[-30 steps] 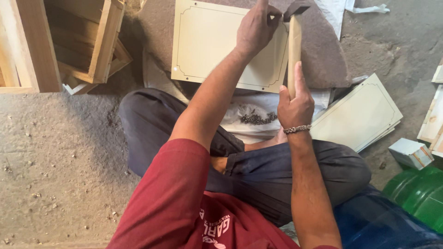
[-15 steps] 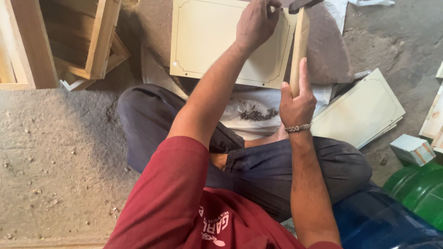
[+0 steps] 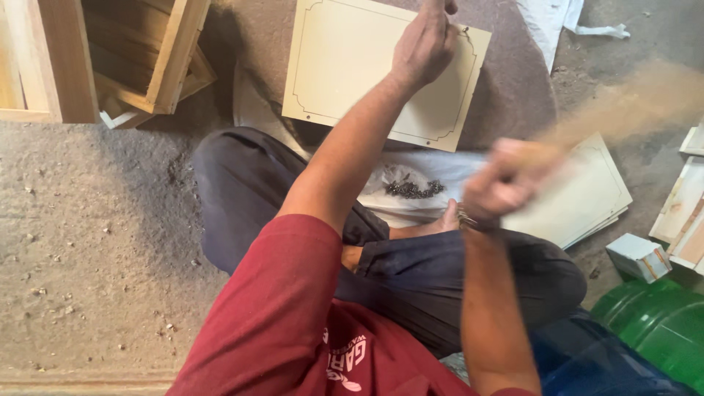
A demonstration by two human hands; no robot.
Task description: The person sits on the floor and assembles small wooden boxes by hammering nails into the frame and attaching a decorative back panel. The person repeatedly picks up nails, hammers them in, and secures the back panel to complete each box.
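Small box point(image 3: 639, 257) on the floor, off to the outer side of the right grip point(image 3: 506, 183) and a little nearer the body, just beside the stack of cream panels. Rectangular carton, white top and sides, blue-green edging along the faces, lying tilted. Touching or nearly touching a green drum point(image 3: 660, 326) on its near side; cannot tell which. Well apart from the left grip point(image 3: 425, 44). No signs, screens or separate labels in view.
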